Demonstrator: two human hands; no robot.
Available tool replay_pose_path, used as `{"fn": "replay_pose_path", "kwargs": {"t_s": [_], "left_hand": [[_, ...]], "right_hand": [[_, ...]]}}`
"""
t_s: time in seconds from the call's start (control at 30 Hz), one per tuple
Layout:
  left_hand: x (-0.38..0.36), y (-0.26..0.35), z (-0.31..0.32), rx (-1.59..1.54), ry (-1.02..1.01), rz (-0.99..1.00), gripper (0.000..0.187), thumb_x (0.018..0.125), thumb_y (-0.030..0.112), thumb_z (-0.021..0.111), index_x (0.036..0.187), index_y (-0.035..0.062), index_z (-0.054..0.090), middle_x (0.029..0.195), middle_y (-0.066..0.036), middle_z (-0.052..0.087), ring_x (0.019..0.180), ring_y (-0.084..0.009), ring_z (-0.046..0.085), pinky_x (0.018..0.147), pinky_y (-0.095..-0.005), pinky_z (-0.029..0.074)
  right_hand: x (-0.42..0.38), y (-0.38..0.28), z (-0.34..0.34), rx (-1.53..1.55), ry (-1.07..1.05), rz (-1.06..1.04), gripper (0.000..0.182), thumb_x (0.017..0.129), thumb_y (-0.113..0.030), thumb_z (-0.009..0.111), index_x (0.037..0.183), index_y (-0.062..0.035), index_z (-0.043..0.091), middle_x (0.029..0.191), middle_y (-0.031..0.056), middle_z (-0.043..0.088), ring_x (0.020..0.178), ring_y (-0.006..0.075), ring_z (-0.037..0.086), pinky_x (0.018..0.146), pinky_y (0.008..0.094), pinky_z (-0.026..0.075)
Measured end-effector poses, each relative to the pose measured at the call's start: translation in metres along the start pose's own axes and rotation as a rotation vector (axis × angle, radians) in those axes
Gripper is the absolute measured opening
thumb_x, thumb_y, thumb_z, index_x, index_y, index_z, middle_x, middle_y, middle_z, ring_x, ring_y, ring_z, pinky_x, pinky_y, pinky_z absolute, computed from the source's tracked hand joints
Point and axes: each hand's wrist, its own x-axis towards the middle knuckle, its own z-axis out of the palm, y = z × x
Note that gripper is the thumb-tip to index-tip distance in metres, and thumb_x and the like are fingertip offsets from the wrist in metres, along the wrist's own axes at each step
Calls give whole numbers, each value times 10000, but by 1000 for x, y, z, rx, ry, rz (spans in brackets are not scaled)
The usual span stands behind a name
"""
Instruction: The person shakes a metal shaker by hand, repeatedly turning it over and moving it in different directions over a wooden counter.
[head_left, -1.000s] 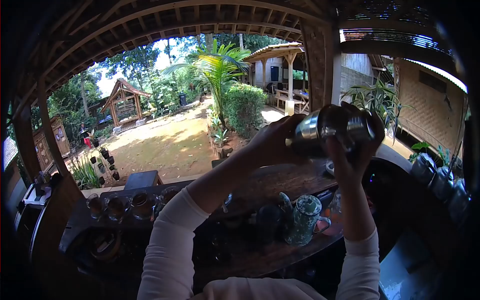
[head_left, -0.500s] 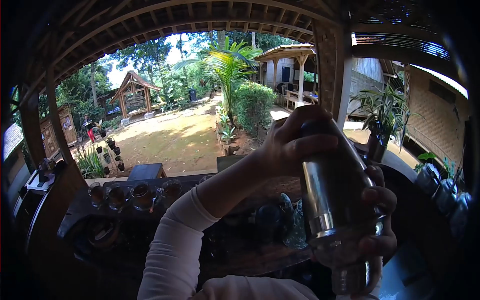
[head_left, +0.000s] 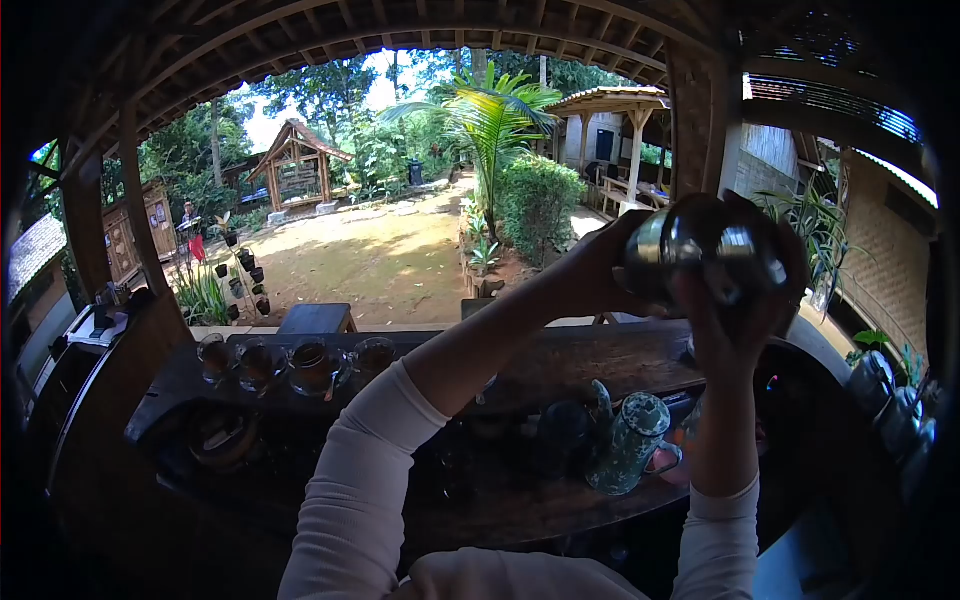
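Both of my hands are closed around a shiny metal cocktail shaker (head_left: 742, 245), held high over the right half of the counter. Its rounded end points toward me, so most of its length is foreshortened. My left hand (head_left: 603, 268) grips the far left side, with its fingers partly hidden behind the metal. My right hand (head_left: 728, 318) wraps the near end from below and the right, in shadow. Beneath the shaker, a green speckled enamel pot (head_left: 632, 440) with a spout and handle stands on the dark wooden counter (head_left: 560, 365).
Several glass cups of brown drink (head_left: 311, 366) line the counter's left rear edge. A dark round tray or bowl (head_left: 225, 435) lies nearer. Beyond the counter are a stool (head_left: 316, 318) and a yard. Metal containers (head_left: 872, 385) stand at the far right.
The shaker has swung up from a steep slant to point its end at me. My right hand has risen with it, and the enamel pot is now more visible.
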Motion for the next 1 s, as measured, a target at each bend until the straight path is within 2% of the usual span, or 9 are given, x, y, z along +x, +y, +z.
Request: {"fn": "replay_pose_path", "kwargs": {"t_s": [0.1, 0.23, 0.37, 0.43, 0.6, 0.7, 0.83, 0.9, 1.0], "left_hand": [[-21, -8, -4, -323, -62, -197, 858, 586, 219, 846, 1292, 63, 385, 1193, -180, 520, 1124, -310, 531, 924, -412, 446], [-19, 23, -19, 155, 262, 588, 688, 602, 164, 803, 1179, 62, 443, 1171, -174, 500, 1079, -347, 533, 907, -398, 451], [-40, 1, -36, -11, 86, -8, 849, 577, 146, 839, 1281, 24, 382, 1153, -142, 551, 1055, -221, 557, 867, -362, 483], [-71, -12, -36, -323, 126, -399, 894, 554, 145, 847, 1288, -12, 359, 1150, -129, 564, 1036, -181, 553, 875, -351, 478], [-111, 35, -75, 145, 393, 384, 770, 605, 145, 793, 1253, 36, 392, 1165, -193, 482, 1097, -323, 491, 924, -383, 406], [-164, -14, -107, -93, 154, -185, 741, 668, 143, 780, 1286, 52, 381, 1242, -114, 479, 1148, -211, 476, 942, -368, 415], [-188, 27, -128, -333, 291, -561, 757, 712, 176, 762, 1329, 54, 341, 1238, -65, 499, 1131, -143, 480, 922, -343, 434], [-190, 39, -154, -98, 336, -288, 719, 708, 160, 752, 1303, 61, 362, 1242, -93, 486, 1137, -179, 478, 923, -353, 429], [-204, 93, -170, 343, 478, 262, 641, 666, 129, 737, 1220, 83, 417, 1259, -184, 432, 1149, -304, 465, 936, -384, 408]], "right_hand": [[6, -18, 17, 181, 29, 277, 637, 736, -127, 740, 1272, -46, 405, 1181, 135, 462, 1041, 210, 499, 865, 326, 435], [5, -55, 16, -261, -291, -245, 612, 715, -223, 716, 1246, -75, 451, 1189, 170, 500, 1085, 285, 519, 904, 369, 445], [-12, -27, 64, 8, 33, -96, 594, 785, -202, 684, 1291, -101, 390, 1156, 130, 497, 1033, 233, 517, 859, 340, 442], [5, -12, 68, 52, -68, 458, 636, 716, -123, 750, 1238, -15, 402, 1145, 150, 471, 961, 223, 533, 805, 333, 466], [-1, -107, 105, 554, -243, 7, 395, 709, -53, 690, 1074, -1, 549, 1072, 162, 564, 995, 264, 564, 897, 377, 447], [-4, -98, 144, 268, -244, -152, 297, 675, -51, 688, 959, -31, 604, 981, 143, 606, 967, 295, 574, 861, 419, 452], [-21, -86, 201, 518, -221, 606, 544, 642, -93, 737, 1138, -100, 513, 1029, 145, 590, 908, 295, 599, 824, 400, 466], [-19, -116, 196, 409, -234, -118, 428, 671, -173, 720, 1073, -129, 580, 1013, 135, 595, 905, 285, 602, 850, 438, 456], [-17, -142, 175, 601, -561, -265, 495, 626, -160, 792, 1076, -129, 589, 1106, 142, 524, 1040, 314, 541, 889, 400, 447]]}}
